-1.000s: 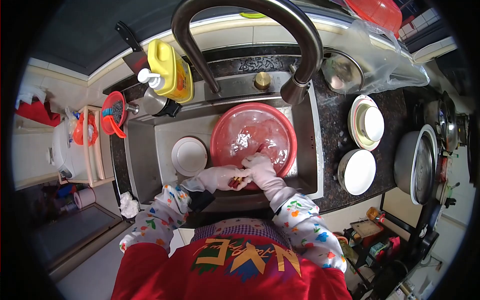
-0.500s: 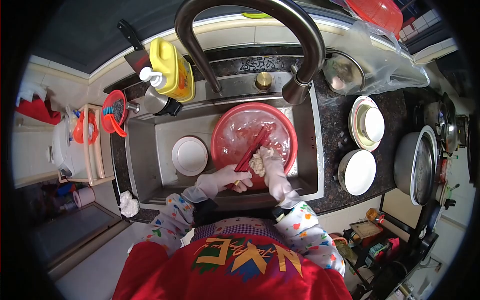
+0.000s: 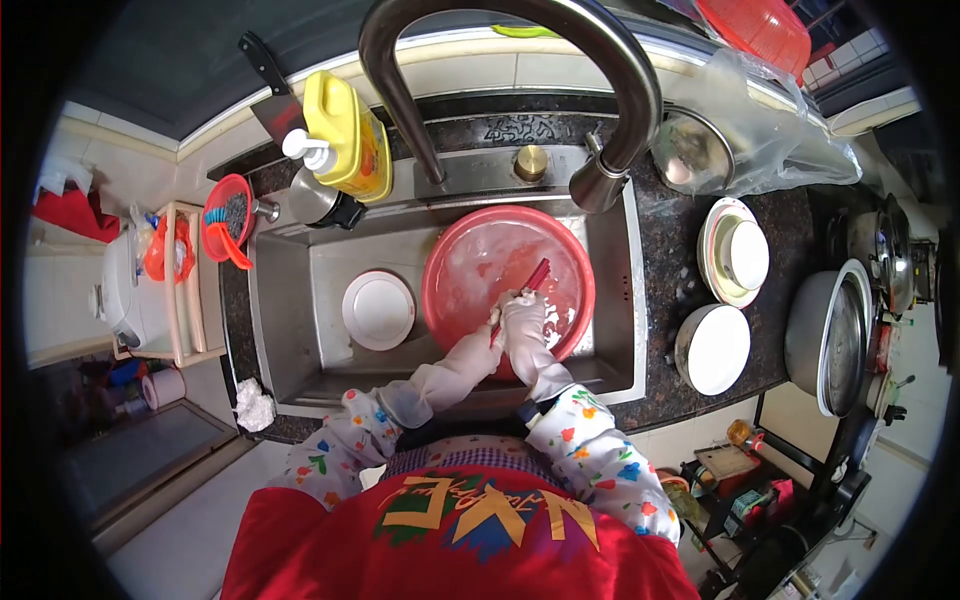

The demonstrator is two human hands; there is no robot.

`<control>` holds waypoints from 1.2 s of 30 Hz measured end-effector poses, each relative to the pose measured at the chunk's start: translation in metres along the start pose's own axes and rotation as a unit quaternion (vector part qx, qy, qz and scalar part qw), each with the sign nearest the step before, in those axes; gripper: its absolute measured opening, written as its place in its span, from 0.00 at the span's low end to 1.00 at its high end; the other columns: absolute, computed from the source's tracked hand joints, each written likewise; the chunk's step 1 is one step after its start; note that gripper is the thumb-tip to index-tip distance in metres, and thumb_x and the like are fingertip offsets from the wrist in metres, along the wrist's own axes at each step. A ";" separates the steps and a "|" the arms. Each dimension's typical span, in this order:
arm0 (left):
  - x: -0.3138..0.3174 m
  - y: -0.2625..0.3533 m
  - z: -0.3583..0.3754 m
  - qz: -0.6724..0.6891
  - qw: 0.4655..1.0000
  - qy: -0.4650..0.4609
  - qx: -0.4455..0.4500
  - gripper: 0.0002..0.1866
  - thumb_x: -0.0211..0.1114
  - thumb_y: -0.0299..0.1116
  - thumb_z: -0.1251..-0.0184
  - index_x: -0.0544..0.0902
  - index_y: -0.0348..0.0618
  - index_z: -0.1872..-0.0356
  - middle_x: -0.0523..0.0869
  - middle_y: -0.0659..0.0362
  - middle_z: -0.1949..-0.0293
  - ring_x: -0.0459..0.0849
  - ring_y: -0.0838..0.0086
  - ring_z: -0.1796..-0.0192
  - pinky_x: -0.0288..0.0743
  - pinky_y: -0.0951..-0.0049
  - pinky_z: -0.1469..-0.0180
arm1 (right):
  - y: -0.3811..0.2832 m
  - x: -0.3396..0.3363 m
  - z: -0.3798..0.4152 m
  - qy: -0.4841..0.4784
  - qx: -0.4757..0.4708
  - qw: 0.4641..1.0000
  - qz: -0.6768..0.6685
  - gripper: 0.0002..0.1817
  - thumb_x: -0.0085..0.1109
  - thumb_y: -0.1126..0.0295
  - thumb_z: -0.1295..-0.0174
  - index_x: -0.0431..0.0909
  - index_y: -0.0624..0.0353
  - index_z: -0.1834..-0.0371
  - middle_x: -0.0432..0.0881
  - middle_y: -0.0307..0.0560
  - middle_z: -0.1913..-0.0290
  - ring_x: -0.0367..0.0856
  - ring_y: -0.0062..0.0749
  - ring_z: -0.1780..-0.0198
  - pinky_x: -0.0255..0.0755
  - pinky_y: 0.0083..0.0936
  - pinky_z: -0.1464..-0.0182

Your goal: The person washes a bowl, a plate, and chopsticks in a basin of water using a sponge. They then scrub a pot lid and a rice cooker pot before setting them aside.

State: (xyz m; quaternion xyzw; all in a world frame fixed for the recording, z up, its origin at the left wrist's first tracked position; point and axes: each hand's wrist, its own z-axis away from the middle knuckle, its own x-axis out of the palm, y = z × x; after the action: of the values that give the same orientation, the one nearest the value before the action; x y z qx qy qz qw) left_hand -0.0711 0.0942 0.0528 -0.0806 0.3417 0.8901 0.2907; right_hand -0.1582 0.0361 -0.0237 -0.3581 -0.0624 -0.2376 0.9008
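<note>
In the head view, a bundle of red chopsticks sticks out beyond my gloved hands, over a red basin of cloudy, sudsy water. My right hand is wrapped round the chopsticks. Close against it, my left hand is closed round their near end, with its fingers partly covered. The pale cloth that showed by my right hand earlier is hidden now or too little seen to tell. The basin stands in the right part of the steel sink.
A white plate lies in the sink, left of the basin. The faucet arches overhead. Stacked bowls and another white bowl stand on the right counter. A yellow detergent jug and a cleaver are behind the sink.
My hands have come together; the right has closed over the chopsticks, covering the cloth. The chopsticks show less of their length and their far tips have shifted slightly right.
</note>
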 end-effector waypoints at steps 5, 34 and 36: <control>-0.047 0.017 0.041 0.107 0.983 -0.138 -0.055 0.20 0.52 0.49 0.31 0.73 0.39 0.59 0.69 0.67 0.84 0.68 0.75 0.86 0.66 0.71 0.81 | -0.047 -0.010 -0.005 0.035 0.066 0.996 -0.045 0.11 0.55 0.64 0.34 0.69 0.56 0.72 0.71 0.42 0.85 0.66 0.28 0.90 0.59 0.23 0.89; -0.055 -0.011 0.056 0.015 0.997 -0.043 0.064 0.22 0.52 0.51 0.31 0.74 0.39 0.56 0.78 0.55 0.77 0.75 0.67 0.80 0.70 0.65 0.73 | -0.132 -0.027 0.028 -0.145 0.072 0.890 0.426 0.28 0.48 0.45 0.33 0.81 0.64 0.63 0.82 0.49 0.77 0.79 0.33 0.79 0.72 0.29 0.79; -0.063 -0.007 0.051 0.172 0.971 -0.167 -0.010 0.20 0.53 0.50 0.30 0.76 0.41 0.58 0.75 0.60 0.80 0.69 0.77 0.83 0.62 0.75 0.80 | -0.117 -0.044 0.007 -0.134 0.065 0.973 0.176 0.29 0.45 0.43 0.32 0.78 0.62 0.67 0.78 0.44 0.81 0.73 0.26 0.84 0.65 0.22 0.85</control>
State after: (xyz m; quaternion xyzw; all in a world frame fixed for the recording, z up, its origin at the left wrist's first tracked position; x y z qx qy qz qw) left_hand -0.0122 0.1027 0.1089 0.1257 0.2879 0.9311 0.1856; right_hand -0.2517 -0.0164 0.0412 -0.3330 -0.1340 -0.0206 0.9332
